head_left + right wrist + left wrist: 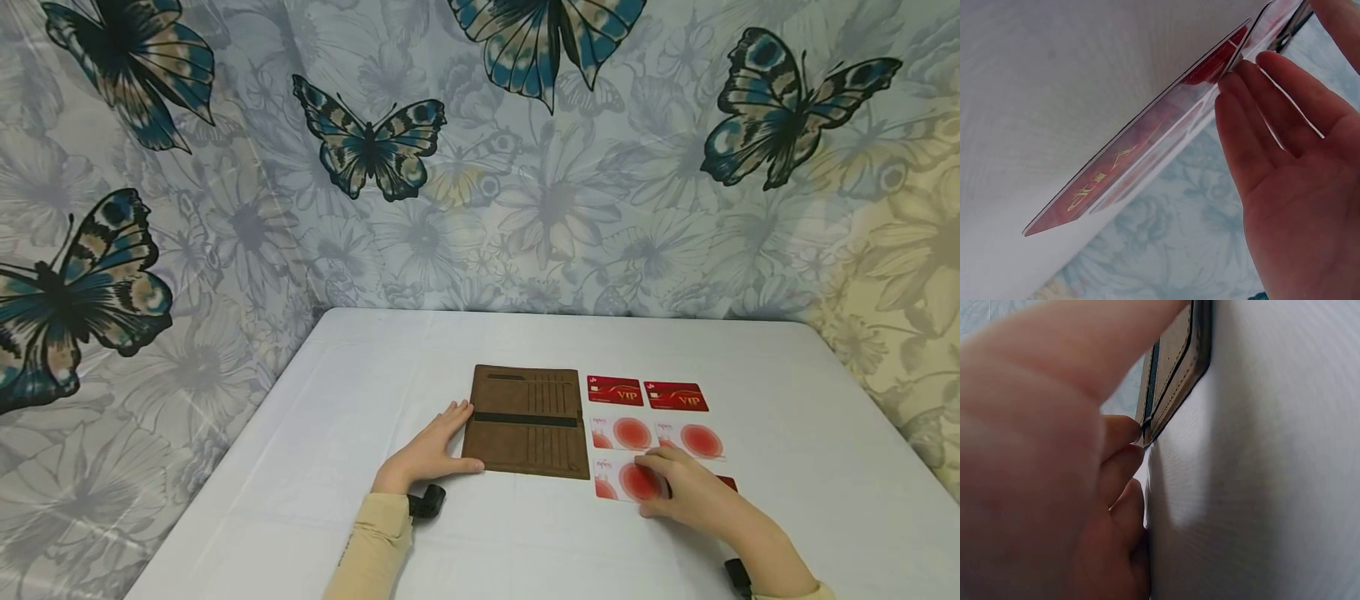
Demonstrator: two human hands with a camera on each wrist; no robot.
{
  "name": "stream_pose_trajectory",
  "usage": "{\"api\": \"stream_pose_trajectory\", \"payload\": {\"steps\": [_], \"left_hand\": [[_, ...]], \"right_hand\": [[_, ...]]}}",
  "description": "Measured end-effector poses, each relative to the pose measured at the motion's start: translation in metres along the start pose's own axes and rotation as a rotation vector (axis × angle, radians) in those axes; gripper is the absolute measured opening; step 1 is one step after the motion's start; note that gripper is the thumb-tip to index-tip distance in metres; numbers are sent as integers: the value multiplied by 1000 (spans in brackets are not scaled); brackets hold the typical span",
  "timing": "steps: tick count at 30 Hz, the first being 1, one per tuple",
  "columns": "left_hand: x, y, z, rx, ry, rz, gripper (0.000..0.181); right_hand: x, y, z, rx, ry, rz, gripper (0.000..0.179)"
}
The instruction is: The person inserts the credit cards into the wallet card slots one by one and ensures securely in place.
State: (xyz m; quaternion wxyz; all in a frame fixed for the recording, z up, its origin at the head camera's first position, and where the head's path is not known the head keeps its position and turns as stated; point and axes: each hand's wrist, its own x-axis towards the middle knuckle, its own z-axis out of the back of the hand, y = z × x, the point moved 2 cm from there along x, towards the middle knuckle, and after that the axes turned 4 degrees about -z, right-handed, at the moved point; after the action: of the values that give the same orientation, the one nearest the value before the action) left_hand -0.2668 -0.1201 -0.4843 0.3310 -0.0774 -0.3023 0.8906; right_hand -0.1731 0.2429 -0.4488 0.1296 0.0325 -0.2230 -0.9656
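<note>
An opened brown wallet [551, 454] with card slots and a dark centre strip lies flat on the white table. My left hand [427, 450] rests on the table at its left side, fingertips touching the left edge and thumb at the lower-left corner. In the left wrist view the wallet [1175, 381] stands beyond the fingers. My right hand [693, 492] pinches a white card [609, 479] with a red circle between fingers and thumb, at the card's right end. A red VIP card [1100, 178] lies beneath that hand, mostly hidden in the head view.
Two red VIP cards [615, 390] lie in a row right of the wallet. Below them lie two white cards [701, 442] with red circles. A patterned cloth [480, 233] with butterflies hangs behind the white table [405, 358].
</note>
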Motion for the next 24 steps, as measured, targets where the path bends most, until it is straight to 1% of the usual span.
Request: {"api": "stream_pose_trajectory", "payload": {"steps": [4,8,11,15,19,24], "left_hand": [[0,-1,0,5,5,-1,97],[0,0,-2,23,25,16,95],[0,0,-2,31,34,26,94],[1,0,-3,29,30,22,94],[1,-1,-2,36,30,19,94],[0,-2,-1,31,27,8,93]], "right_hand": [[0,0,-1,-5,-10,5,60],[1,-1,-1,-4,-11,8,60],[3,-1,-2,10,5,-15,64],[5,-1,-2,29,33,-58,68],[10,0,-3,45,54,-73,67],[14,0,-2,80,69,-112,63]]}}
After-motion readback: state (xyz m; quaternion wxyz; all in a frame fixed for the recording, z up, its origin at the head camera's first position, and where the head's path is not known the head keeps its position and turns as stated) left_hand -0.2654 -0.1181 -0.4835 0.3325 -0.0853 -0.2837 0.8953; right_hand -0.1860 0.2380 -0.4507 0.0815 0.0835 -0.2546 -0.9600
